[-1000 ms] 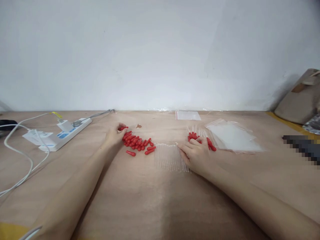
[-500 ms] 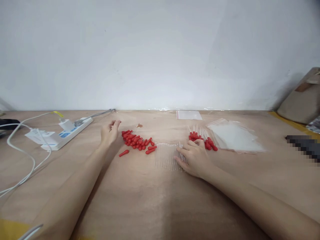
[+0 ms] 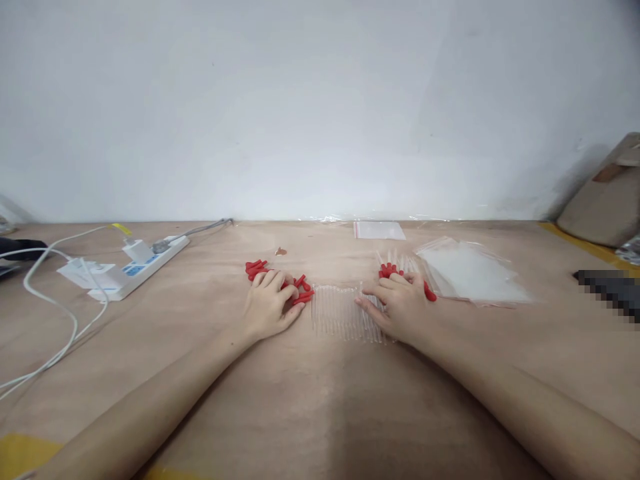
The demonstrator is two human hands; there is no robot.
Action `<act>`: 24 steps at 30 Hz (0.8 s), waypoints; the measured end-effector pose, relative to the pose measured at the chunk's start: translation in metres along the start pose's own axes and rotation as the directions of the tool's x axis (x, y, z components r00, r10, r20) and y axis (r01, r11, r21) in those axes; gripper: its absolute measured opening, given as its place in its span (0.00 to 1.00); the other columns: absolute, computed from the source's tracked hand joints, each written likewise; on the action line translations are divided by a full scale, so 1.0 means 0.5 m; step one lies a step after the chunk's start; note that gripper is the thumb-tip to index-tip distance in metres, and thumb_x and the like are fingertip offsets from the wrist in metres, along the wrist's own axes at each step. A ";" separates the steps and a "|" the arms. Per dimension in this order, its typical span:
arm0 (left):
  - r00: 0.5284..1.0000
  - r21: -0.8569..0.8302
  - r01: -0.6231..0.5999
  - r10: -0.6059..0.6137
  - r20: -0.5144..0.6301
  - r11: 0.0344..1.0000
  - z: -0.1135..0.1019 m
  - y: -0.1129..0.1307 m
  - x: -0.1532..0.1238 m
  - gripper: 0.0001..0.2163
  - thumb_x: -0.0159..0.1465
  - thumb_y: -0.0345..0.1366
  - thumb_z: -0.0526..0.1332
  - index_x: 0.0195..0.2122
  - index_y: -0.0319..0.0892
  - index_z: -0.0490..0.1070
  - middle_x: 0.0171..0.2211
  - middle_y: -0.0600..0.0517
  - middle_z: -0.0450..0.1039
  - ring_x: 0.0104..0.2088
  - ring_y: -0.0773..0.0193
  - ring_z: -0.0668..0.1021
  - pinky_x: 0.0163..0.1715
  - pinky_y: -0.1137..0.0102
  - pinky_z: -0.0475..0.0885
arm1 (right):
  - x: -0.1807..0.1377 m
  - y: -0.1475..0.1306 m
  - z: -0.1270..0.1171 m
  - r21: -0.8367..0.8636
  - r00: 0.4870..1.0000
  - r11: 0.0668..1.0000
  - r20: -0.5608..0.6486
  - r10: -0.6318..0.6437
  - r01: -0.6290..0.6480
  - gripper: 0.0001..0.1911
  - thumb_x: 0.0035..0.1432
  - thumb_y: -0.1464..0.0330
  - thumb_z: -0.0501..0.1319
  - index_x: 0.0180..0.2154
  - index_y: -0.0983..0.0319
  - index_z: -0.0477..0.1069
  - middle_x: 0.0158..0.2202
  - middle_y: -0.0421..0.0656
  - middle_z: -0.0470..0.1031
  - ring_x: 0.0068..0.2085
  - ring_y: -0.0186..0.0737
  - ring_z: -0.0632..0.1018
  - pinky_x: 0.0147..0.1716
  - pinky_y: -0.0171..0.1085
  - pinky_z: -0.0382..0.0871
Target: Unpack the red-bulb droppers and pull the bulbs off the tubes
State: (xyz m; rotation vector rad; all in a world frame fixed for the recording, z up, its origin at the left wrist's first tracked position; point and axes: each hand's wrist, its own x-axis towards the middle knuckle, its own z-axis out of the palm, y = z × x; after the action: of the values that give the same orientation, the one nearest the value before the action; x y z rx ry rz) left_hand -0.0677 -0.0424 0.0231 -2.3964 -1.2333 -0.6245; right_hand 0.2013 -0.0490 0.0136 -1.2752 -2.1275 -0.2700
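Observation:
My left hand (image 3: 270, 303) lies over the pile of red rubber bulbs (image 3: 257, 267), fingers spread and hiding much of it. Its thumb and index finger come close to two loose bulbs at the pile's right end. In the middle, a row of clear thin tubes (image 3: 335, 308) lies side by side on the table. My right hand (image 3: 397, 303) rests at the right end of this row, fingers extended and apart, thumb towards the tubes. Just beyond it are droppers with red bulbs (image 3: 391, 269) on their ends, partly covered by the hand.
To the right lies a stack of clear plastic bags (image 3: 470, 270), and a small zip bag (image 3: 380, 231) lies near the wall. A white power strip (image 3: 145, 273) with chargers and looping white cables (image 3: 65, 313) occupies the left. A beige container (image 3: 600, 200) stands at the far right.
My left hand has moved right and down from beside the pile onto the red bulbs, its fingers spreading. My right hand has shifted slightly right, uncovering more of the clear tubes.

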 end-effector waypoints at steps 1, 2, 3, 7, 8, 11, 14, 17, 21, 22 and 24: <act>1.000 0.005 0.012 -0.012 -0.017 1.000 0.004 -0.004 0.000 0.08 0.56 0.40 0.57 0.27 0.43 0.70 0.35 0.47 0.69 0.38 0.57 0.68 0.39 0.61 0.60 | 0.006 0.010 -0.003 -0.009 0.999 0.999 -0.006 0.042 -0.042 0.15 0.57 0.58 0.53 0.30 0.58 0.74 0.28 0.41 0.75 0.33 0.37 0.70 0.40 0.42 0.45; 0.999 0.014 0.022 -0.021 -0.037 1.000 0.007 -0.006 -0.001 0.07 0.56 0.40 0.57 0.26 0.43 0.69 0.35 0.48 0.69 0.38 0.57 0.68 0.39 0.60 0.60 | 0.013 0.021 -0.007 -0.020 0.995 0.995 -0.006 0.097 -0.097 0.15 0.57 0.59 0.53 0.28 0.59 0.74 0.27 0.40 0.75 0.32 0.37 0.70 0.39 0.42 0.45; 0.998 0.027 0.031 -0.030 -0.057 0.999 0.010 -0.007 -0.001 0.07 0.55 0.40 0.58 0.25 0.42 0.68 0.35 0.48 0.69 0.38 0.57 0.68 0.40 0.60 0.59 | 0.019 0.034 -0.012 -0.035 0.987 0.986 -0.001 0.162 -0.162 0.14 0.56 0.60 0.54 0.26 0.59 0.73 0.26 0.40 0.75 0.32 0.37 0.70 0.39 0.42 0.45; 0.991 0.079 0.093 -0.084 -0.106 0.993 0.017 -0.003 -0.002 0.09 0.55 0.42 0.58 0.24 0.42 0.66 0.36 0.47 0.70 0.38 0.56 0.68 0.38 0.60 0.58 | 0.038 0.082 -0.024 -0.077 0.915 0.913 0.026 0.403 -0.400 0.13 0.53 0.60 0.54 0.25 0.59 0.71 0.22 0.39 0.71 0.30 0.38 0.70 0.34 0.40 0.45; 0.989 0.084 0.109 -0.099 -0.114 0.990 0.018 -0.001 -0.002 0.09 0.55 0.42 0.58 0.25 0.42 0.66 0.36 0.47 0.70 0.38 0.56 0.68 0.38 0.60 0.58 | 0.040 0.090 -0.024 -0.082 0.900 0.898 0.030 0.436 -0.432 0.13 0.52 0.59 0.54 0.26 0.59 0.70 0.22 0.39 0.70 0.30 0.39 0.69 0.34 0.40 0.45; 0.986 0.076 0.124 -0.115 -0.120 0.989 0.021 0.003 0.001 0.11 0.56 0.44 0.57 0.29 0.41 0.67 0.37 0.46 0.70 0.39 0.55 0.68 0.39 0.60 0.58 | 0.041 0.100 -0.018 -0.096 0.883 0.882 0.039 0.467 -0.462 0.13 0.50 0.57 0.54 0.26 0.59 0.68 0.22 0.39 0.69 0.30 0.39 0.69 0.34 0.40 0.45; 0.989 0.038 0.105 -0.100 -0.110 0.994 0.022 0.003 0.002 0.11 0.56 0.44 0.57 0.32 0.42 0.69 0.38 0.47 0.70 0.40 0.55 0.68 0.42 0.58 0.57 | 0.046 0.097 -0.007 -0.110 0.885 0.883 0.046 0.463 -0.457 0.15 0.50 0.56 0.53 0.26 0.59 0.68 0.24 0.40 0.70 0.30 0.41 0.69 0.35 0.41 0.46; 0.991 -0.002 0.087 -0.086 -0.102 0.996 0.021 0.003 0.003 0.10 0.56 0.43 0.58 0.33 0.43 0.70 0.39 0.47 0.70 0.41 0.55 0.68 0.45 0.57 0.55 | 0.060 0.095 0.002 -0.130 0.877 0.876 0.077 0.475 -0.463 0.16 0.48 0.54 0.53 0.24 0.60 0.68 0.25 0.41 0.70 0.30 0.42 0.69 0.35 0.42 0.47; 0.994 0.001 0.069 -0.068 -0.088 0.998 0.021 0.006 0.005 0.07 0.57 0.40 0.57 0.33 0.44 0.71 0.40 0.47 0.70 0.44 0.54 0.68 0.46 0.55 0.54 | 0.075 0.098 0.007 -0.186 0.850 0.855 0.133 0.510 -0.484 0.17 0.47 0.54 0.53 0.22 0.60 0.67 0.23 0.42 0.70 0.27 0.42 0.69 0.34 0.43 0.48; 0.993 0.007 0.071 -0.070 -0.093 0.997 0.022 0.007 0.005 0.07 0.57 0.39 0.57 0.32 0.44 0.71 0.40 0.47 0.70 0.44 0.54 0.68 0.47 0.55 0.54 | 0.076 0.099 0.007 -0.198 0.841 0.847 0.140 0.522 -0.493 0.17 0.48 0.54 0.53 0.22 0.60 0.67 0.22 0.42 0.70 0.27 0.42 0.69 0.34 0.43 0.49; 0.990 0.016 0.084 -0.082 -0.111 0.996 0.024 0.007 0.006 0.05 0.56 0.38 0.58 0.31 0.44 0.71 0.38 0.48 0.70 0.43 0.54 0.68 0.47 0.54 0.53 | 0.076 0.098 0.006 -0.215 0.827 0.833 0.146 0.543 -0.510 0.17 0.49 0.55 0.52 0.22 0.60 0.68 0.21 0.42 0.70 0.26 0.42 0.69 0.34 0.43 0.49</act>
State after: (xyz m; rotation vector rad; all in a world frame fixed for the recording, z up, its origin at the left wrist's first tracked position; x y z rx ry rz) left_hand -0.0609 -0.0362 0.0143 -2.2707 -1.2909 -0.7548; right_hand 0.2292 0.0049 0.0275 -2.0083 -1.8337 -0.0792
